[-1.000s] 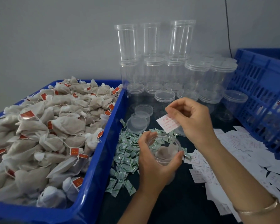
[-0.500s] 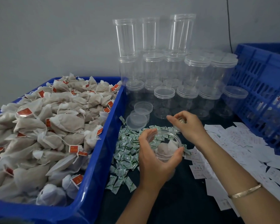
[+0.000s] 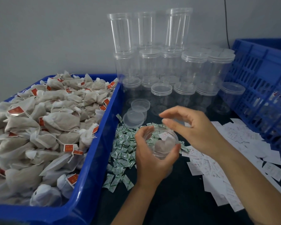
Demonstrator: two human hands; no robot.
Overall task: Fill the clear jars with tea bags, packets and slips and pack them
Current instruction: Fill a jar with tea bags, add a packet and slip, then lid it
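My left hand [image 3: 151, 161] grips an open clear jar [image 3: 166, 151] from its left side, over the dark table. Inside the jar lie a tea bag [image 3: 161, 146] and a white slip with red print [image 3: 165, 135]. My right hand [image 3: 199, 132] hovers just above and right of the jar's mouth. Its fingers and thumb curl round a clear lid [image 3: 177, 121], which shows only faintly. Small green-and-white packets [image 3: 125, 148] are heaped left of the jar. Loose white slips [image 3: 217, 168] spread out to its right.
A blue crate [image 3: 94, 159] heaped with tea bags [image 3: 47, 120] fills the left. Two loose lids [image 3: 134, 118] lie behind the packets. Stacked empty lidded jars [image 3: 169, 65] stand against the back wall. Another blue crate [image 3: 258, 95] stands at the right.
The slip that my right hand held is now in the jar. The hand dipped to the table behind the jar and has risen over its mouth with a lid.
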